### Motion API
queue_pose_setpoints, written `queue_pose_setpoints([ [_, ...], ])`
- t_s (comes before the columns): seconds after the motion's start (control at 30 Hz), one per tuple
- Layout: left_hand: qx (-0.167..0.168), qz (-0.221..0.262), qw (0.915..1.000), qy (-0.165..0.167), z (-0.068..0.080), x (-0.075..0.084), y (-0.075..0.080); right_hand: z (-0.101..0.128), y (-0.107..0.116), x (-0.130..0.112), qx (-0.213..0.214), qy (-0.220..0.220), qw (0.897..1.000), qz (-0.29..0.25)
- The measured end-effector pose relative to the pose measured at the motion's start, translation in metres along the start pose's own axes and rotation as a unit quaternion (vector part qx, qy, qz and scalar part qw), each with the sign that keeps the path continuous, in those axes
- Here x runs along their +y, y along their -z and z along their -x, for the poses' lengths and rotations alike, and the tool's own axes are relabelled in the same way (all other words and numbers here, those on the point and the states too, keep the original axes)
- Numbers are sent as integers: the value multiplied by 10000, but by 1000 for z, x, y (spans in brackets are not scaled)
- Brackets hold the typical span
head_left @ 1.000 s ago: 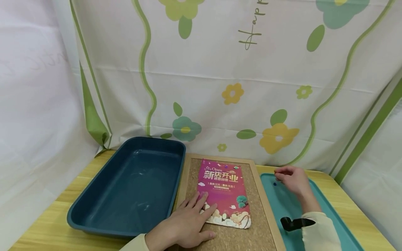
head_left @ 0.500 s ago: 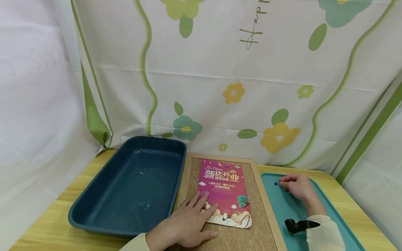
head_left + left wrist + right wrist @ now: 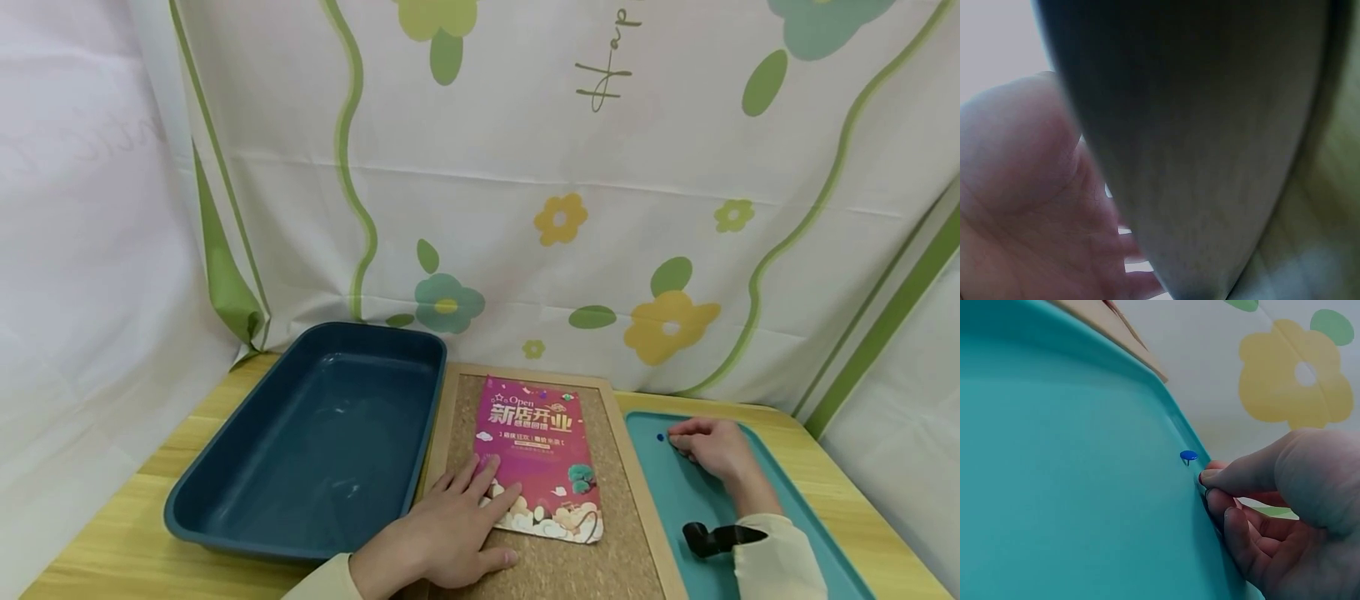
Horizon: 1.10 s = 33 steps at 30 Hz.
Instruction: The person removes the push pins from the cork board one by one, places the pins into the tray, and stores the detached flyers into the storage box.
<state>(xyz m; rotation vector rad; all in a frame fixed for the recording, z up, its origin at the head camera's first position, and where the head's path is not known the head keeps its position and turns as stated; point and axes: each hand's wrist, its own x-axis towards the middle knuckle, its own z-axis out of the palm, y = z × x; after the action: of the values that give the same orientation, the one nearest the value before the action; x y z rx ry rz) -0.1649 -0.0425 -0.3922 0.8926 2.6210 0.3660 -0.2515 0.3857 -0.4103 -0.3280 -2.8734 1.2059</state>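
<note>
My left hand (image 3: pixel 450 527) lies with its fingers spread on the lower left of a pink and purple poster (image 3: pixel 536 458) and on the cork board (image 3: pixel 626 533) under it. In the left wrist view, a dark, blurred rim hides part of that palm. My right hand (image 3: pixel 718 457) is low over the far end of a turquoise tray (image 3: pixel 697 508). Its thumb and forefinger pinch a small red thumbtack (image 3: pixel 1200 479), mostly hidden by the fingertips. Just beside them on the tray, a blue thumbtack (image 3: pixel 1189 455) has its round head up.
A deep dark blue basin (image 3: pixel 315 458) stands to the left, close against the board's wooden frame. The yellow wooden table (image 3: pixel 112 525) shows around these things. Behind rises a white cloth (image 3: pixel 487 233) printed with flowers.
My right hand has come down and a little to the right, so its fingertips are now just right of the blue thumbtack. My left hand stays on the poster.
</note>
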Motion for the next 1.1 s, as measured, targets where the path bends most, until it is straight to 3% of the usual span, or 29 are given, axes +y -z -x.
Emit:
queue_pose_setpoints([
  [0.7, 45, 70, 10000, 5, 1, -2, -1, -3, -4, -3, 156, 102, 9994, 296],
  [1.1, 36, 5, 10000, -47, 0, -1, -2, 0, -4, 0, 123, -52, 9998, 130],
])
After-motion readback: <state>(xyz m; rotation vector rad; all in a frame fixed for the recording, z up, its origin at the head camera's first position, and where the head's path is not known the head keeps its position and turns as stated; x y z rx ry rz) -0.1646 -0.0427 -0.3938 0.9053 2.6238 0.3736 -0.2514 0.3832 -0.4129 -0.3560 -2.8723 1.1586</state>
